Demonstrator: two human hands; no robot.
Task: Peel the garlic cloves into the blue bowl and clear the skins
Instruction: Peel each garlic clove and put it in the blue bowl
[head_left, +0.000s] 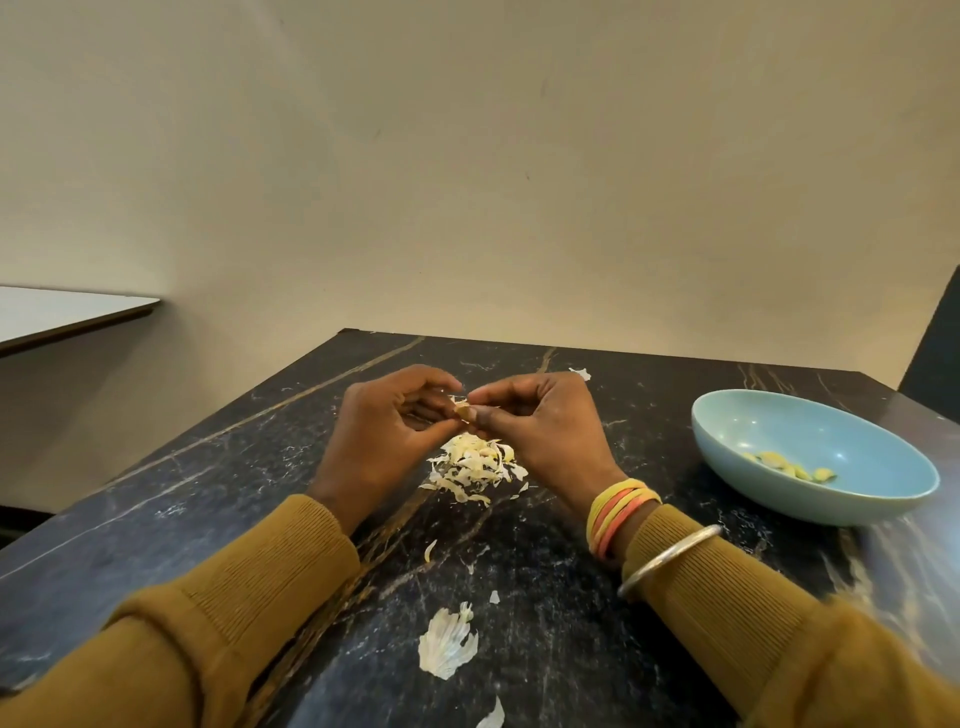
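Both hands are up over the middle of the dark marble table (208, 493), fingertips meeting.

Left hand (387, 415): fingers curled in, thumb and forefinger pinching one end of a garlic clove (462, 411). The other fingers are tucked toward the palm and hold nothing else that I can see.

Right hand (540, 426): same posture, fingers curled, thumb and forefinger tips on the other side of the clove. A bit of loose skin sticks up at the contact point. Can't tell which fingertip is actually under the skin.

The clove is held off the surface, directly above the skin pile (475, 467), which lies on the table between the two wrists.

Stray skins:
- one large papery piece (447, 644) near the front edge, between the forearms
- a small flake (430, 550) between that piece and the pile
- another bit (581, 373) beyond the right hand

The blue bowl (753, 483) sits on the table to the right, well apart from the hands. A few peeled cloves (789, 465) lie in its bottom.

The right wrist has yellow and orange bangles (618, 512), plus a silver bangle (670, 558) over the mustard sleeve.
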